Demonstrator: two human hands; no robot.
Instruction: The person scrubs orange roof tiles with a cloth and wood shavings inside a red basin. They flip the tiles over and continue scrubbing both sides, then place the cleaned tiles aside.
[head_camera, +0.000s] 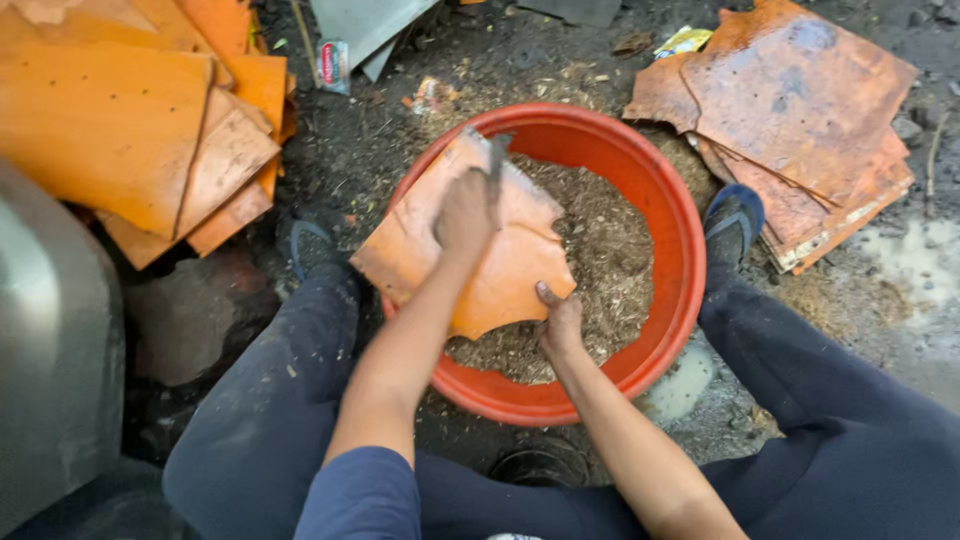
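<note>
A red plastic basin (683, 250) sits on the ground between my knees, filled with brownish, sawdust-like scrapings (612, 250). An orange, torn-edged sheet (500, 275) lies tilted across the basin's left side. My left hand (465, 215) is on the sheet's upper part, closed around a grey metal scraping tool (497, 160) whose blade points away from me. At the sheet's lower right edge, my right hand (560, 322) grips it, thumb on top.
More orange sheets (110, 120) are stacked at upper left, and rusty brown ones (800, 110) at upper right. A grey metal object (50, 330) stands at far left. My sandalled feet (735, 220) (310, 245) flank the basin on dark, littered ground.
</note>
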